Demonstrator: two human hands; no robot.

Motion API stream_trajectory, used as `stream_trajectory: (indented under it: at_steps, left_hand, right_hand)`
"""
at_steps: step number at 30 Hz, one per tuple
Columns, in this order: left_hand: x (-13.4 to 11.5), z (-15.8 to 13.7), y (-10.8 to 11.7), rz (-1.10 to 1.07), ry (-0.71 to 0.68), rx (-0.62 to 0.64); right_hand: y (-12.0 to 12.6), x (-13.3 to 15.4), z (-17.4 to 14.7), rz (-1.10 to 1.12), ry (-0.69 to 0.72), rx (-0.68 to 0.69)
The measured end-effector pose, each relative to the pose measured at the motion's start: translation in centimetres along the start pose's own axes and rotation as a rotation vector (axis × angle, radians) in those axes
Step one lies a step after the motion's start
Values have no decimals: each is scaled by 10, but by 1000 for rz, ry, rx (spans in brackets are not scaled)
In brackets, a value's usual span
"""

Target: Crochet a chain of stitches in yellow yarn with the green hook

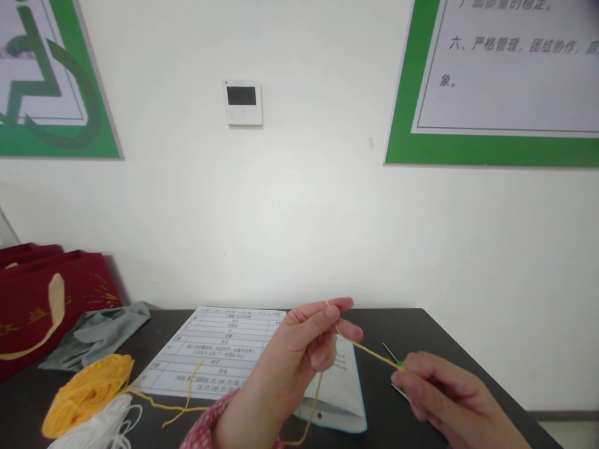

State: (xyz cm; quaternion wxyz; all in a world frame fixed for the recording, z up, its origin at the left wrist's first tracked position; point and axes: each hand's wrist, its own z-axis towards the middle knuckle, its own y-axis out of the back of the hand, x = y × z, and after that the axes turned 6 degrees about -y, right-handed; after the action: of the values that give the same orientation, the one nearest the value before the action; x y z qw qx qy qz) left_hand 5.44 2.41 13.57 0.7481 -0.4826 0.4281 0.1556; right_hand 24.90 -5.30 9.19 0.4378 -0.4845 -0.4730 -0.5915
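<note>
A strand of yellow yarn (369, 353) stretches taut between my two hands. My left hand (306, 349) is closed, thumb pressed toward the fingers, with the yarn passing over the index finger and a loose length hanging below. At the right, my right hand (442, 396) pinches the other part of the strand between thumb and fingers. By those fingers a thin metal tool (391, 355) with a green part sticks out, its kind partly hidden. A second metal tip (400, 393) shows just below. The yarn's skein (87, 393) lies on the table at the left.
White yarn (100, 427) lies beside the yellow skein on the dark table (388, 327). A printed sheet (210, 349) and a white packet (334, 402) lie under and behind my left hand. Red gift bags (56, 299) and a grey pouch (98, 333) stand at the far left, against the wall.
</note>
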Motion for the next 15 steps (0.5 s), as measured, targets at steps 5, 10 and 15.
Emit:
stream_trajectory:
  at_steps: [5,10,15]
  left_hand:
    - [9,-3,-8,432,88,49]
    - [22,-2,-16,445,83,-33]
    - [20,-3,-15,271,153,-37]
  right_hand:
    - [6,25,14,30,133,-173]
    - [-13,13,2,-502,678,-118]
    - [-6,-14,-6,-804,996,-66]
